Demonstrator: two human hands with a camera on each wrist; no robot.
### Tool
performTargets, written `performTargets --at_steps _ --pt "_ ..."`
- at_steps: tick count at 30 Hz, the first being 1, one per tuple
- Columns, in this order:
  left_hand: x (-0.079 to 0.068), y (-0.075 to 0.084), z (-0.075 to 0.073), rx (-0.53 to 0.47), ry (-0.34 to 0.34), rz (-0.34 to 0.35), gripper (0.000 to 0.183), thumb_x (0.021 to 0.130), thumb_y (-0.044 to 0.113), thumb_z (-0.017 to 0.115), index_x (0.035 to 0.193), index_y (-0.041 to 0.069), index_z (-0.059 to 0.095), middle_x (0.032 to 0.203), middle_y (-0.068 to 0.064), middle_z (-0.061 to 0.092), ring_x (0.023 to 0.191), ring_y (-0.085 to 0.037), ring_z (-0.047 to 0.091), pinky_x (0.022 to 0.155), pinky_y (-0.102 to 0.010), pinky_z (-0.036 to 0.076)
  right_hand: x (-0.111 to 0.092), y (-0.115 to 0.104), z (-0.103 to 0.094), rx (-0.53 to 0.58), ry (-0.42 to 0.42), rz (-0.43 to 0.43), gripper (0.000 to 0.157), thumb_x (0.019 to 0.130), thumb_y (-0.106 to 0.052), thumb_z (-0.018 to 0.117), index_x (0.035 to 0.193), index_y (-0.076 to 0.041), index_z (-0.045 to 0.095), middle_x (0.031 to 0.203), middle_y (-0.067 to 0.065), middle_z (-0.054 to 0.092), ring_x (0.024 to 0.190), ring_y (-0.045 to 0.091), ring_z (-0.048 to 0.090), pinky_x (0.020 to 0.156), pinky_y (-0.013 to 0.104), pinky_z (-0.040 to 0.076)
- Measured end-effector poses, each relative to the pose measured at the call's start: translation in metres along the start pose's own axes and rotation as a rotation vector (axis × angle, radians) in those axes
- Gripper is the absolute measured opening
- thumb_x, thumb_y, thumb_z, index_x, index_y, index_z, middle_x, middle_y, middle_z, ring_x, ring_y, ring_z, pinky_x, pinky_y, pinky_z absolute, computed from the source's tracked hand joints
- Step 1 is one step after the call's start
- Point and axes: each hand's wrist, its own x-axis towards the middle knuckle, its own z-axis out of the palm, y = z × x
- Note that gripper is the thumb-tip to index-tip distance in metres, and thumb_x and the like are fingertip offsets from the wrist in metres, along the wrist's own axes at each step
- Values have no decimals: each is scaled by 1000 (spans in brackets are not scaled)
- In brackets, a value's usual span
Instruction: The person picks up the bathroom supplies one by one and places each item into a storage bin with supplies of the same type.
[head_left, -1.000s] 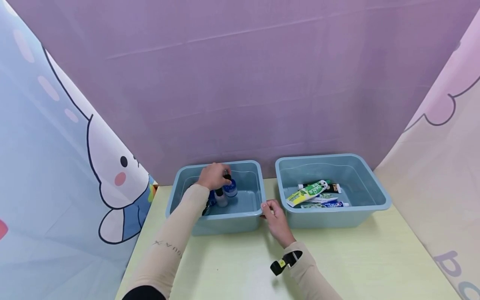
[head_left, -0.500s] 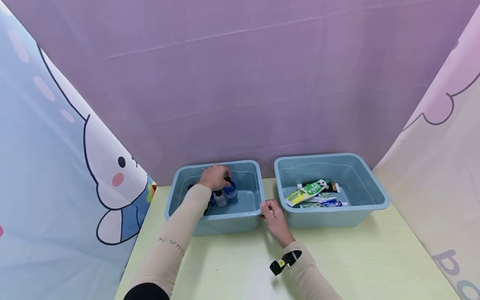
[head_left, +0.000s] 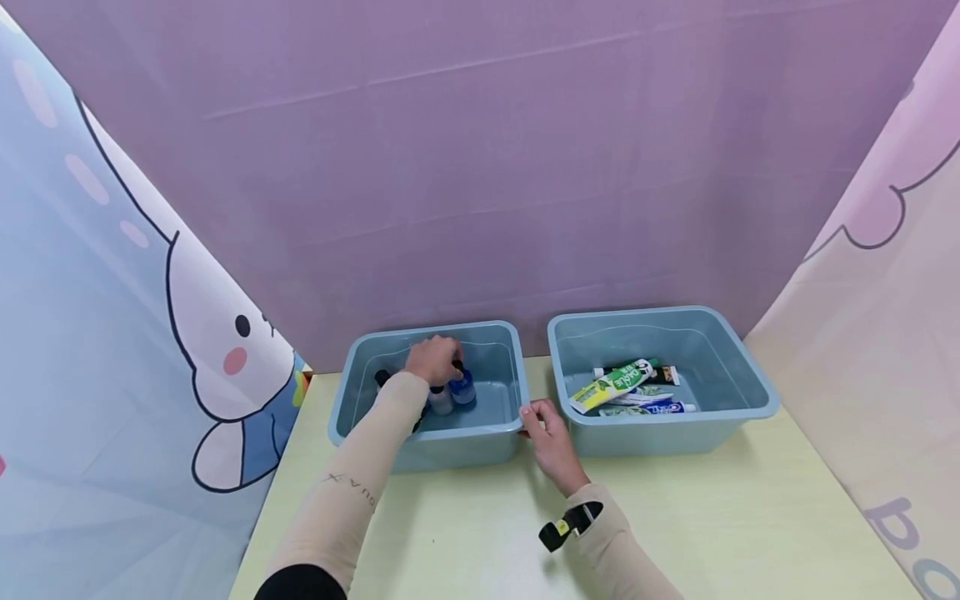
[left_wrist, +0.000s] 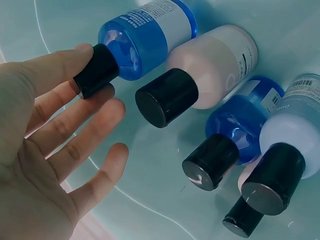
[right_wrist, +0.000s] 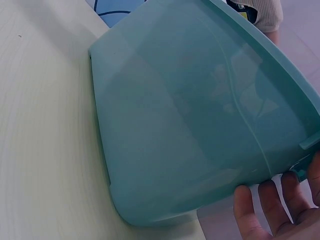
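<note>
Inside the left blue-grey plastic bin (head_left: pixel 502 333), my left hand (head_left: pixel 431 360) pinches the black cap of a blue bottle (left_wrist: pixel 142 37) between thumb and fingers; its other fingers are spread. Right beside that bottle stands a pale pinkish bottle (left_wrist: pixel 215 65) with a black cap. Another blue bottle (left_wrist: pixel 245 117) and a pale lavender bottle (left_wrist: pixel 292 122) come after it in the left wrist view, with a further black cap (left_wrist: pixel 243 217) partly hidden below them. My right hand (head_left: pixel 553 446) grips the bin's front right corner at the rim, its fingers curled under the edge.
A second blue-grey bin (head_left: pixel 720 367) stands to the right, holding several toothpaste tubes (head_left: pixel 615 386) piled at its left side. Both bins sit on a pale yellow-green table (head_left: pixel 465 533). A purple cloth (head_left: pixel 480 167) hangs close behind them, with printed curtains at both sides.
My left hand has shifted slightly right and toward me, and the blue bottle has come down a little beside the pinkish one. The right hand keeps its place on the rim.
</note>
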Motion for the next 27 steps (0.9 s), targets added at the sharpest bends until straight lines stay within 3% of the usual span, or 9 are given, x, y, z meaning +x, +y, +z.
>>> performTargets --at_steps 9,15,20,27 --pt "4 0 9 32 4 7 30 89 25 81 117 15 75 113 -4 74 101 -24 70 91 -45 58 -1 1 0 -10 7 -13 27 110 -25 48 106 0 56 119 9 49 108 20 52 100 44 55" --pt "2 -1 10 0 4 12 21 92 21 78 112 14 75 110 -3 74 97 -22 69 89 -45 57 -2 1 0 -21 5 -13 31 110 -29 48 108 1 58 119 8 50 108 19 53 98 41 56" --pt "-3 -4 0 -63 52 27 14 95 17 71 107 14 76 106 -3 74 91 -22 69 83 -44 58 -3 0 0 -19 2 -8 31 110 -28 48 110 2 58 119 9 49 109 20 53 99 42 55" --pt "-20 -7 -24 -133 95 38 15 96 22 71 109 14 75 108 -3 75 99 -21 70 89 -45 57 -2 0 0 -26 5 -4 32 110 -29 48 111 2 57 119 8 50 108 20 55 99 42 55"
